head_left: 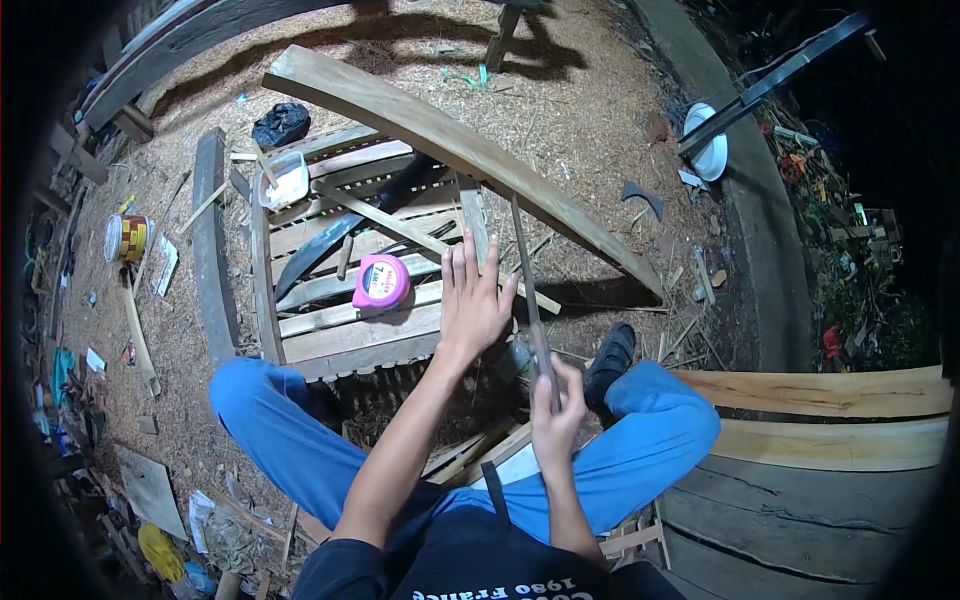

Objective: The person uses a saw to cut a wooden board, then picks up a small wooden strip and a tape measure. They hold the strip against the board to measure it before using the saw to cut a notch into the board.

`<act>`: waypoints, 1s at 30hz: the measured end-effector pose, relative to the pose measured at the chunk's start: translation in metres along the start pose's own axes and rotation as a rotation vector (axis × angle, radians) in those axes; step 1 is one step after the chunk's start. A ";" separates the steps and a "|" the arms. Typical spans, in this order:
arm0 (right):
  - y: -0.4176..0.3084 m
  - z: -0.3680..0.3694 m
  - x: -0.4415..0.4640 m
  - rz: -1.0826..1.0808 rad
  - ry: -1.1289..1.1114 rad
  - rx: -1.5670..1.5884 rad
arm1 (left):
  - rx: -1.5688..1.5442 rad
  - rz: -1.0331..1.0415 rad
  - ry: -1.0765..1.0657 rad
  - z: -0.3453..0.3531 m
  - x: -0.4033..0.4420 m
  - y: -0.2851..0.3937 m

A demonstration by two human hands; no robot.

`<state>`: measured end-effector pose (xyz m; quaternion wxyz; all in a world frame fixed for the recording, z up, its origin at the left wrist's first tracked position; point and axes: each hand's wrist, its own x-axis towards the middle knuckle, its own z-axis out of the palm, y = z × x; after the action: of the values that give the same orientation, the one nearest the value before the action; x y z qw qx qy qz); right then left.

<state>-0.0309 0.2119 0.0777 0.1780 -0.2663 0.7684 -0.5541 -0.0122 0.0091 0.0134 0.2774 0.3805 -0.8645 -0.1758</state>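
Long narrow blade-like tool [533, 315] sits just right of frame centre, seen near edge-on, type unclear; pointing away from the person, far tip at the near edge of a long beam [420, 128], contact not clear. Right hand [558, 415] wraps its near end, fingers curled tight round the handle. Left hand [474, 308] just left of the tool, flat-ish, palm down, fingers extended and slightly spread, nothing gripped; it lies over a thin wooden strip [385, 219], whether pressing on it cannot tell.

Beneath: slatted wooden frame [365, 345]. On it, pink tape measure [382, 282] left of the left hand, near it; dark curved piece [318, 255] farther left, partly behind the strip; short stick [345, 258] between that piece and the tape measure. Clear plastic tub [288, 203] at the frame's far left corner, whitish contents; black plastic bag [280, 125] just beyond.

Beam runs diagonally, far left down to near right. Weathered plank [212, 250] left of the frame. Yellow-and-red container [128, 238] farther left on the shavings-covered ground [590, 110]. Far right, white dish [710, 150] partly behind a dark bar. Near right, pale boards [820, 393] beside the person's blue trousers [640, 420].
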 end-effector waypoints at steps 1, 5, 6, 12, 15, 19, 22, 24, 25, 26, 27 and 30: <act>0.001 0.008 0.009 -0.010 0.008 0.002 | 0.002 0.006 0.011 0.000 -0.001 0.000; -0.002 -0.013 -0.023 -0.098 0.001 -0.095 | -0.002 -0.011 -0.001 0.000 -0.001 0.000; -0.002 -0.016 -0.028 -0.139 0.024 -0.130 | 0.003 -0.011 -0.002 0.000 -0.001 0.000; -0.009 0.003 0.002 0.041 -0.029 -0.004 | 0.036 -0.015 -0.008 -0.001 -0.001 0.001; -0.003 -0.007 -0.014 -0.077 -0.028 -0.082 | 0.019 -0.028 -0.034 0.000 0.000 0.000; -0.003 -0.013 -0.028 0.085 0.001 0.023 | 0.030 -0.027 -0.040 0.001 -0.001 0.000; -0.004 0.007 0.013 -0.009 -0.016 -0.019 | 0.018 -0.012 -0.004 0.000 -0.001 0.000; -0.010 0.003 0.007 -0.007 -0.019 -0.021 | 0.018 -0.018 -0.023 -0.002 -0.001 0.001; -0.011 -0.002 0.004 -0.016 -0.029 -0.036 | 0.006 -0.034 -0.033 -0.001 0.001 0.002; -0.004 -0.008 -0.010 -0.034 -0.012 -0.008 | 0.011 -0.043 -0.035 -0.001 0.001 0.002; -0.005 -0.017 -0.022 -0.075 -0.010 -0.068 | 0.007 -0.043 -0.024 0.000 0.004 0.001; 0.009 -0.017 -0.031 -0.118 0.041 -0.088 | 0.015 -0.051 -0.040 -0.003 0.001 0.004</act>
<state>-0.0181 0.2455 0.0744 0.1176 -0.3072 0.7784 -0.5347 -0.0129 0.0107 0.0176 0.2525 0.4009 -0.8612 -0.1842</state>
